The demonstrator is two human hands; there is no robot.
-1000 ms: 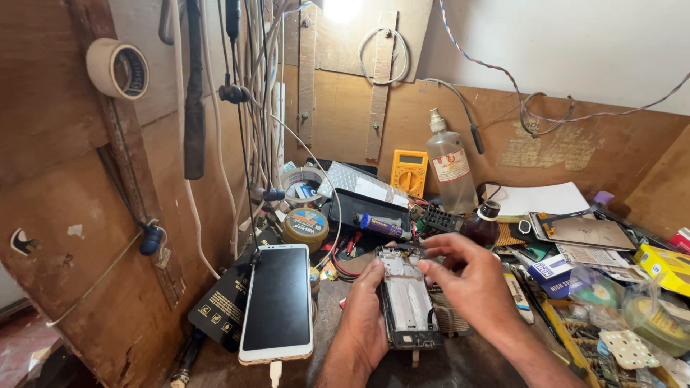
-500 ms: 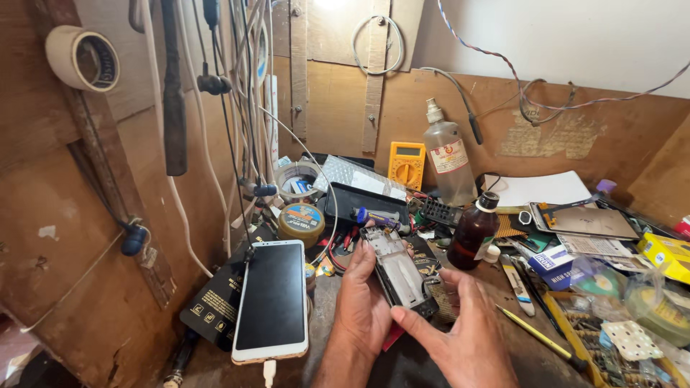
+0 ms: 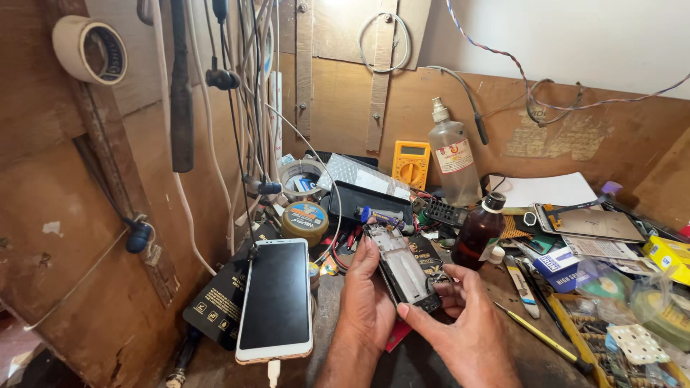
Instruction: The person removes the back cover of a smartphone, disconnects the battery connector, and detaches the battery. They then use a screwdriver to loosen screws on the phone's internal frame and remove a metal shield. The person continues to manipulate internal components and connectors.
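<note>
Illumination is bright and warm, originating from a source at top centre, which overexposes there. Shadows are soft. Wide-angle distortion bends the frame edges. Focus is sharp centrally; corners show slight softness.

2 phones (image 3: 275,298) – 2 bottles (image 3: 454,159)

Cluttered wooden workbench (image 3: 338,302): white phone (image 3: 276,299), brown bottle (image 3: 479,231), yellow multimeter (image 3: 411,164), clear spray bottle (image 3: 454,154).
</note>
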